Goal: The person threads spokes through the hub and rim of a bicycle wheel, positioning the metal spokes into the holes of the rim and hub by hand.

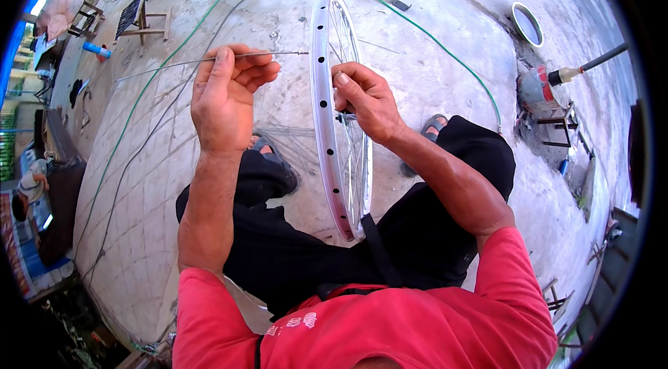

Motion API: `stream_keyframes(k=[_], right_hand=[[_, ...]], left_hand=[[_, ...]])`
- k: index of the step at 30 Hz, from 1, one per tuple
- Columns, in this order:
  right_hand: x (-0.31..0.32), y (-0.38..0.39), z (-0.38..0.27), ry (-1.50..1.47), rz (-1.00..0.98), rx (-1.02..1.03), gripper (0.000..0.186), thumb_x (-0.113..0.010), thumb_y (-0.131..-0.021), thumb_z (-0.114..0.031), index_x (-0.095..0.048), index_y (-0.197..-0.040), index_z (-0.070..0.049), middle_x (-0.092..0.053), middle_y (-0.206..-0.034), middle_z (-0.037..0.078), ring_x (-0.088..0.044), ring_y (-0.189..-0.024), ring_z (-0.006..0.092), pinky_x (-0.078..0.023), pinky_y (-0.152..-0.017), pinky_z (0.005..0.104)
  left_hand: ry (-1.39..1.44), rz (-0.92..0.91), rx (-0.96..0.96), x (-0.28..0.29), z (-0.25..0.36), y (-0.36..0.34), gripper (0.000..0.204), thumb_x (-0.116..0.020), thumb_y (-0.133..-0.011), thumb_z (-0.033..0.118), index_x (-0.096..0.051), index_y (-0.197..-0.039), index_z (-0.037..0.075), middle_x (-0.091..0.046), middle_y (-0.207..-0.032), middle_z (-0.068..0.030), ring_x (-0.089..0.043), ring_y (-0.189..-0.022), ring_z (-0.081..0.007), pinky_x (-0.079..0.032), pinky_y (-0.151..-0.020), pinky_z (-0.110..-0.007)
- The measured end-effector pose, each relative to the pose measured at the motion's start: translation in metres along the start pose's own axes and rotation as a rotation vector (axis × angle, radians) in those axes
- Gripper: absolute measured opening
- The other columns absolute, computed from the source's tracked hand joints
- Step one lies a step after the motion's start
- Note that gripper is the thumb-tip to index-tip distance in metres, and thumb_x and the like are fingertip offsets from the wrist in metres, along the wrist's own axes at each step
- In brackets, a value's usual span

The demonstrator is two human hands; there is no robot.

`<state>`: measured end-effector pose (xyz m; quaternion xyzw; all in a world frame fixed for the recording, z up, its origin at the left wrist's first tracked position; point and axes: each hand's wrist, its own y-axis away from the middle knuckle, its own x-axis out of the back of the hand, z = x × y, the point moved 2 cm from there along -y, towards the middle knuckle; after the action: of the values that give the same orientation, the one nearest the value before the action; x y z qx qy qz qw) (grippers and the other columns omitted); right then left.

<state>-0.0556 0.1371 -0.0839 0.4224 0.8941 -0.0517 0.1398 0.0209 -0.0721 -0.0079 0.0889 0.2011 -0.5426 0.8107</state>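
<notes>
- Workpiece position: the bicycle wheel rim (321, 83) stands on edge between the person's legs, tilted slightly, with spokes (353, 174) visible inside it and a row of dark holes along its outer face.
- Left hand (226, 101): gripping a thin metal rod (291, 53) between thumb and fingers, roughly level; the remaining fingers are curled. The long free end extends to the left.
- Right hand (365, 101): closed in a pinch at the inner, spoke side of the rim, thumb against forefinger. Whether a spoke end lies in the pinch cannot be told.
- Step in hand (judged): bringing the rod to the rim from the outside while the right hand tends the inner side. The rod tip is just beside the rim edge, near an upper hole (321, 60); contact or entry cannot be confirmed.
- Requirement for the next move (judged): align the rod's tip with the hole and feed it straight, without bending the shaft. Keep the rim steady and the right fingers in line with the hole.
- Surroundings: further thin rods (289, 134) lie on the concrete floor (160, 181) beside a sandalled foot (277, 160).
</notes>
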Motion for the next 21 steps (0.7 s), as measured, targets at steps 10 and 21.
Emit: stream_keyframes(k=[10, 21], right_hand=[[-0.012, -0.009, -0.001, 0.174, -0.202, 0.009, 0.033, -0.061, -0.101, -0.03, -0.069, -0.11, 0.001, -0.063, -0.089, 0.004, -0.058, -0.074, 0.0104, -0.049, -0.067, 0.0278], [0.002, -0.038, -0.023, 0.47, -0.247, 0.196, 0.039, -0.064, -0.097, -0.045, -0.075, -0.101, -0.007, -0.059, -0.078, 0.002, -0.049, -0.068, 0.012, -0.04, -0.06, 0.0323]], left_hand=[[0.148, -0.166, -0.002, -0.008, -0.008, -0.003, 0.028, -0.043, -0.107, 0.023, -0.06, -0.108, 0.001, -0.071, -0.102, -0.0189, -0.07, -0.093, -0.0323, -0.051, -0.093, -0.047], [0.098, -0.29, -0.019, -0.008, -0.009, -0.005, 0.03, -0.04, -0.108, 0.026, -0.06, -0.11, 0.003, -0.069, -0.105, -0.0166, -0.069, -0.099, -0.0288, -0.053, -0.094, -0.044]])
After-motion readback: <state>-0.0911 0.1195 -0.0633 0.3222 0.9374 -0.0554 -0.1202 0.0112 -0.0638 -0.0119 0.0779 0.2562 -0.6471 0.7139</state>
